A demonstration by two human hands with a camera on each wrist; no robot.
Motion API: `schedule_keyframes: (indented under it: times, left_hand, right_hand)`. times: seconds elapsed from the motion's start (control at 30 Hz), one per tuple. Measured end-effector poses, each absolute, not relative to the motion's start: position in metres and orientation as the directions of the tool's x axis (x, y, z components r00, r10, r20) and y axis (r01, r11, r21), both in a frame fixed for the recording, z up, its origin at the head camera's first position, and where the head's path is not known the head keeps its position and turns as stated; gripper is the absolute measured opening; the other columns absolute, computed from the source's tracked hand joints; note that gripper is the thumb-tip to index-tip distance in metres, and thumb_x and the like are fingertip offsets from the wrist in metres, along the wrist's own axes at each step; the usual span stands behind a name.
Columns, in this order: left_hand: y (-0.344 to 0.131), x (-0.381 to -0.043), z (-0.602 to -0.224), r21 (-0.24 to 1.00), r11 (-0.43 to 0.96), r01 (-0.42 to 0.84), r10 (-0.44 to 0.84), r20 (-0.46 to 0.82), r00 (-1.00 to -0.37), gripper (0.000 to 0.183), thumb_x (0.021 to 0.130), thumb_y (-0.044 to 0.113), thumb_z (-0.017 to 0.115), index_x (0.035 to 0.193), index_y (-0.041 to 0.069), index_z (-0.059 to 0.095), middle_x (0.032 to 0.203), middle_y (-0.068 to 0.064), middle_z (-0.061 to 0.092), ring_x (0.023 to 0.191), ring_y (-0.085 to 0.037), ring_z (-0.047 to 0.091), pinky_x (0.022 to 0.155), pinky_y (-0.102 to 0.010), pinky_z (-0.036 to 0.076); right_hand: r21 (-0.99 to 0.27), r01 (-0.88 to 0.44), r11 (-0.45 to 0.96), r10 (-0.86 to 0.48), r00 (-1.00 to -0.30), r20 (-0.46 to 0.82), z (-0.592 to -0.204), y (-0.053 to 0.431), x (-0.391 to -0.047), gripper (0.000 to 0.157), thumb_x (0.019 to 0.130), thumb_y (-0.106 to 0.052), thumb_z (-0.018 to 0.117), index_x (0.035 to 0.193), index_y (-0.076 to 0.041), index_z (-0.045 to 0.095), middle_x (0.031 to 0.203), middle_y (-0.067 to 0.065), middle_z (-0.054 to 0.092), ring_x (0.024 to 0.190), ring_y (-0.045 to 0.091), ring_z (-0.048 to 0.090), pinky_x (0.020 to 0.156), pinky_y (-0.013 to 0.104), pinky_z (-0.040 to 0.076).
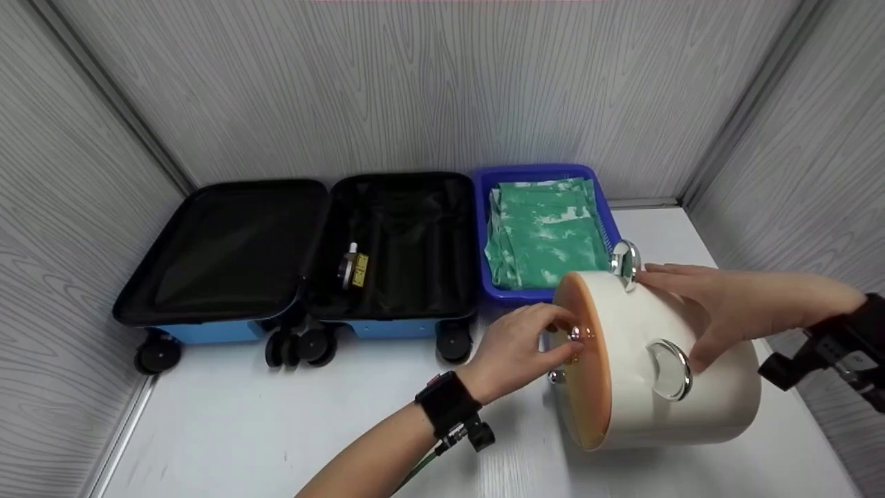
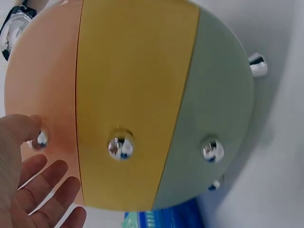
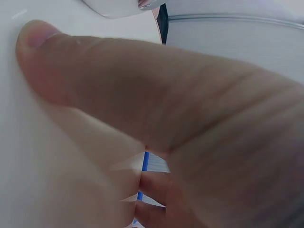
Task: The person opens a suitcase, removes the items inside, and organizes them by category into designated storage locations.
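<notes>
A white drum-shaped container (image 1: 664,408) lies on its side on the table, its lid facing left. The lid has an orange panel (image 2: 42,80), a yellow panel (image 2: 137,71) and a green panel (image 2: 218,95), each with a chrome knob. My left hand (image 1: 515,353) pinches the orange panel's knob (image 2: 42,139) between thumb and index finger, its other fingers loose. Spread over the container's white wall, my right hand (image 1: 726,304) presses with the thumb beside one chrome handle (image 1: 681,370). Its fingers reach to the other chrome handle (image 1: 626,263).
Left of the container, a blue suitcase (image 1: 207,332) lies open, showing its black lining. A small yellow-and-black item (image 1: 359,270) with a white tip sits inside. Behind the container stands a blue basket (image 1: 511,295) with folded green-and-white cloth (image 1: 550,235). Grey walls enclose the table.
</notes>
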State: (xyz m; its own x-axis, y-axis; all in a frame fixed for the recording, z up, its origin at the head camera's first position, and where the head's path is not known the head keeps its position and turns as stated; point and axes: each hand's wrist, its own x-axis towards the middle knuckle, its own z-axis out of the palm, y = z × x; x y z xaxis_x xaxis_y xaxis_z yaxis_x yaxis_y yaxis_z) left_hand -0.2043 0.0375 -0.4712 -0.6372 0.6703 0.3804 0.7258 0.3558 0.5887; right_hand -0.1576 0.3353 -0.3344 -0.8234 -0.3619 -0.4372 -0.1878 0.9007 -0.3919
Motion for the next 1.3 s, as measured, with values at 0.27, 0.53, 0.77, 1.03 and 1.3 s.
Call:
schedule_keyframes:
  times: [0.27,0.53,0.77,1.03,1.3]
  left_hand:
    - [0.043,-0.2,-0.473,0.643,0.311,0.7,0.645,0.398,-0.653,0.024,0.099,0.037,0.069,0.116,0.02,0.07,0.108,0.013,0.068,0.097,0.003,0.059,0.083,-0.012,0.046]
    - [0.033,-0.201,-0.473,0.695,0.276,0.664,0.641,0.382,-0.666,0.023,0.099,0.034,0.07,0.116,0.019,0.07,0.108,0.013,0.068,0.096,0.003,0.06,0.083,-0.014,0.047]
    - [0.009,-0.202,-0.474,0.719,0.248,0.65,0.633,0.388,-0.67,0.021,0.099,0.03,0.071,0.117,0.019,0.069,0.111,0.011,0.069,0.097,0.0,0.061,0.087,-0.017,0.049]
    - [-0.028,-0.202,-0.474,0.716,0.272,0.643,0.618,0.383,-0.687,0.019,0.1,0.031,0.07,0.116,0.021,0.069,0.112,0.011,0.069,0.099,-0.002,0.062,0.085,-0.023,0.052]
    - [-0.047,-0.207,-0.475,0.744,0.293,0.601,0.602,0.345,-0.72,0.021,0.099,0.033,0.071,0.116,0.02,0.069,0.106,0.014,0.068,0.096,-0.003,0.063,0.072,-0.033,0.053]
  right_hand:
    - [-0.409,-0.201,0.89,-0.372,-0.839,-0.397,-0.336,0.337,-0.161,0.134,0.053,-0.047,0.095,0.163,-0.013,0.028,0.165,0.02,0.026,0.146,0.043,0.028,0.109,0.068,0.029]
    - [-0.411,-0.18,0.894,-0.359,-0.835,-0.416,-0.338,0.338,-0.162,0.134,0.054,-0.048,0.095,0.163,-0.015,0.026,0.166,0.018,0.022,0.149,0.045,0.022,0.11,0.071,0.025]
    - [-0.409,-0.174,0.896,-0.354,-0.837,-0.418,-0.338,0.338,-0.159,0.133,0.055,-0.048,0.095,0.164,-0.019,0.025,0.167,0.016,0.02,0.148,0.044,0.022,0.108,0.074,0.025]
    - [-0.369,-0.179,0.912,-0.34,-0.835,-0.434,-0.338,0.335,-0.16,0.133,0.055,-0.046,0.096,0.164,-0.02,0.024,0.167,0.015,0.021,0.148,0.044,0.023,0.108,0.075,0.024]
    - [-0.357,-0.213,0.91,-0.356,-0.843,-0.404,-0.336,0.333,-0.159,0.131,0.056,-0.048,0.096,0.163,-0.019,0.027,0.165,0.015,0.027,0.147,0.042,0.028,0.109,0.073,0.027]
